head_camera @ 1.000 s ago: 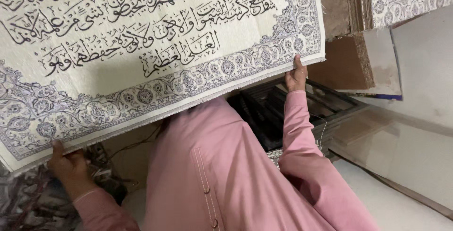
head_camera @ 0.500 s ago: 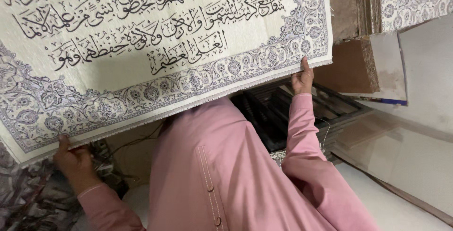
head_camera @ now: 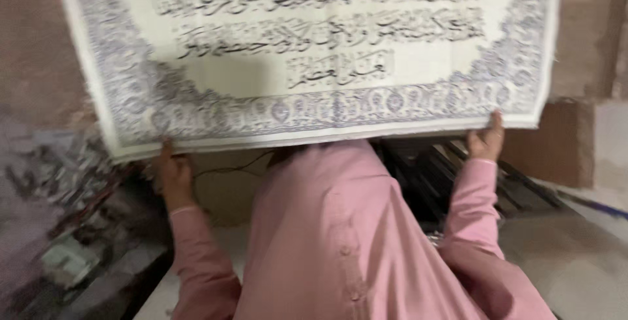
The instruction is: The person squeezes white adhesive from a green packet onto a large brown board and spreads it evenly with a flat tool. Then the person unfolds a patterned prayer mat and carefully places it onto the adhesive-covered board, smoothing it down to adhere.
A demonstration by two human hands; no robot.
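Observation:
A large cream cloth panel with dark calligraphy and a blue-grey floral border fills the upper part of the head view. My left hand grips its lower left edge, and my right hand grips its lower right edge. Both arms are in pink sleeves and reach up to the panel. My pink shirt front takes up the lower middle. The panel's top is cut off by the frame.
A brown wall stands behind the panel. Dark metal bars lie below it on the right. A brown block and a pale slab sit at right. Blurred clutter lies at lower left.
The panel has swung from tilted to nearly level and shifted right in view. My left hand has risen along with its edge. The view is now blurred from motion.

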